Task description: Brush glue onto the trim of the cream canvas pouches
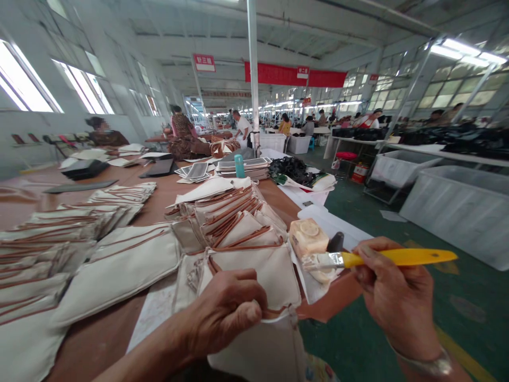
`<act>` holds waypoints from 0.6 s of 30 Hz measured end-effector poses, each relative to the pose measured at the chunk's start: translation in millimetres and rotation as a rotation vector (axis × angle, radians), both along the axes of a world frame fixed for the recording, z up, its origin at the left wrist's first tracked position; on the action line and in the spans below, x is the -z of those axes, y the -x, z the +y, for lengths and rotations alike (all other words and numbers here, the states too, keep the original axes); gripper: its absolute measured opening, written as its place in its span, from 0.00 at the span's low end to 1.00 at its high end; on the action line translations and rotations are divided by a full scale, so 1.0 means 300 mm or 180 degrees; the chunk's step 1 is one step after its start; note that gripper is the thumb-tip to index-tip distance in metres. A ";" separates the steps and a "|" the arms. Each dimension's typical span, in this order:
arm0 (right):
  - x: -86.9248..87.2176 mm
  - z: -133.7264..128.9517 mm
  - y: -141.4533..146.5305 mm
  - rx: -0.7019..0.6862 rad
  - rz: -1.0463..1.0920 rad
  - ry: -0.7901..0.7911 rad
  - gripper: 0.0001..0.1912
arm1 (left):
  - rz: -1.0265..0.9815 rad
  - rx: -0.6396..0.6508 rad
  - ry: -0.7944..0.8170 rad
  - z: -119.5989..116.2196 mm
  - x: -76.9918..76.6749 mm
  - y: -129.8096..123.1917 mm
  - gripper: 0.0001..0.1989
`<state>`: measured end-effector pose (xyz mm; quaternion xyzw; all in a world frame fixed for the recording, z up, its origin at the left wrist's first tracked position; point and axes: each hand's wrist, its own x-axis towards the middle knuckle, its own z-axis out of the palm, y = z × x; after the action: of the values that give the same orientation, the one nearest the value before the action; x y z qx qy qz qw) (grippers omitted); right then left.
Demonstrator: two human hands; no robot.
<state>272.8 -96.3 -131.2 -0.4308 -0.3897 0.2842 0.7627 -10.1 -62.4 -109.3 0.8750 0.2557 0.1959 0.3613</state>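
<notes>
My right hand is closed around the yellow handle of a flat paintbrush. The whitish, coated bristles are at a squarish, smeared tan container with a round cap-like top, near the table's right edge. My left hand lies over a cream pouch-like piece with brown trim, its fingers curled at the piece's brown-edged side. Part of that grip is hidden under the hand. Another cream section hangs down toward me below the hand. Just beyond lies a stack of similar brown-edged pieces.
More cream pieces overlap in rows on the brown tabletop at left. A teal bottle stands by stacked panels. A dark object sits beside the container. White bins stand right, across the green floor. Several people work farther back.
</notes>
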 end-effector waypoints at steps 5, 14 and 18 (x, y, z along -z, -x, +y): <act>-0.022 -0.024 0.001 0.0054 0.0271 0.0045 0.10 | 0.0154 0.0185 -0.0036 0.019 0.023 -0.016 0.24; -0.038 -0.042 0.000 -0.0122 0.0476 0.0114 0.11 | 0.0272 0.0079 -0.0968 0.010 0.012 -0.023 0.11; -0.033 -0.044 0.025 -0.0375 0.0344 0.0103 0.10 | 0.0341 0.0115 -0.2180 -0.021 -0.006 -0.034 0.10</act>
<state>265.4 -109.5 -121.4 -0.4035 -0.3680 0.3576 0.7576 0.1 -68.7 -107.6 0.9589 0.1782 0.2177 0.0362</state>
